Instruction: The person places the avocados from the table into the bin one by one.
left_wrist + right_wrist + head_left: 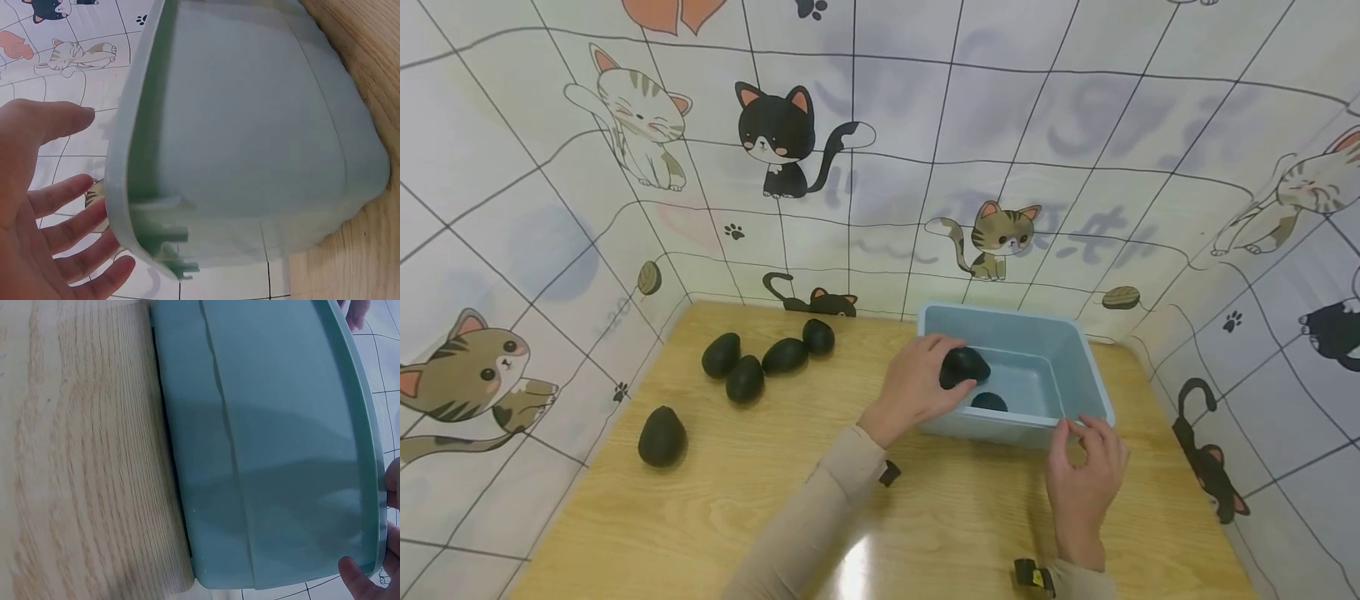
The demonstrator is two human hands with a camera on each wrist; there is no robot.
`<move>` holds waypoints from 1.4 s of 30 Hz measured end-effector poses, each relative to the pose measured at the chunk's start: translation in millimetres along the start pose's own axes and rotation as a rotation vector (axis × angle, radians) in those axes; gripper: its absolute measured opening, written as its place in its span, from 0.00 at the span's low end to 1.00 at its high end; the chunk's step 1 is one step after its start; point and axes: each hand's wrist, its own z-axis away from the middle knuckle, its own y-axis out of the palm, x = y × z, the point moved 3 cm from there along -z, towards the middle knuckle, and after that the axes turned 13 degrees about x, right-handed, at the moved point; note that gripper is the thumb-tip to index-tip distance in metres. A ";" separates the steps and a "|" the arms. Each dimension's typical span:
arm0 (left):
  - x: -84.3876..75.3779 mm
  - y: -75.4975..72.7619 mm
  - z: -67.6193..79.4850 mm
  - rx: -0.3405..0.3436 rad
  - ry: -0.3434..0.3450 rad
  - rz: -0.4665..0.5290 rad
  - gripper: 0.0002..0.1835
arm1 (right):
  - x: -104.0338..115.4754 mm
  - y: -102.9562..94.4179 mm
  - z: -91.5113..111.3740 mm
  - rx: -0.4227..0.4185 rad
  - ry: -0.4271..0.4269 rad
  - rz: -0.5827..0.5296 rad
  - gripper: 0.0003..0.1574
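My left hand (pixel 917 383) reaches over the near left part of the light blue plastic bin (pixel 1078 367). Its fingers and thumb are spread on either side of a dark avocado (pixel 966 367) in the bin. In the left wrist view, nothing shows between thumb and fingers, and the bin wall hides the avocado. A second avocado (pixel 989 402) lies by the front wall, partly covered by it. At the bin's front right corner, my right hand (pixel 1086 475) holds the rim, with a fingertip (pixel 353 572) against the outer wall in the right wrist view.
Several dark avocados lie on the wooden table (pixel 715 533) to the left: a group with one avocado (pixel 745 380) in front, and a single avocado (pixel 662 437) nearer the left edge. Cat-patterned sheeting (pixel 895 108) rises behind the table and on both sides.
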 end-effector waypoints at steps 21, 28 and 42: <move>19.9 -3.0 18.8 -0.060 -0.012 0.098 0.28 | -1.2 0.0 1.6 0.053 0.055 0.054 0.11; 25.1 -0.6 22.6 -0.076 -0.022 0.111 0.27 | -2.3 -0.8 1.8 0.067 0.060 0.068 0.11; 34.9 1.0 29.6 -0.114 -0.025 0.122 0.27 | 0.7 0.8 1.4 0.070 0.099 0.087 0.11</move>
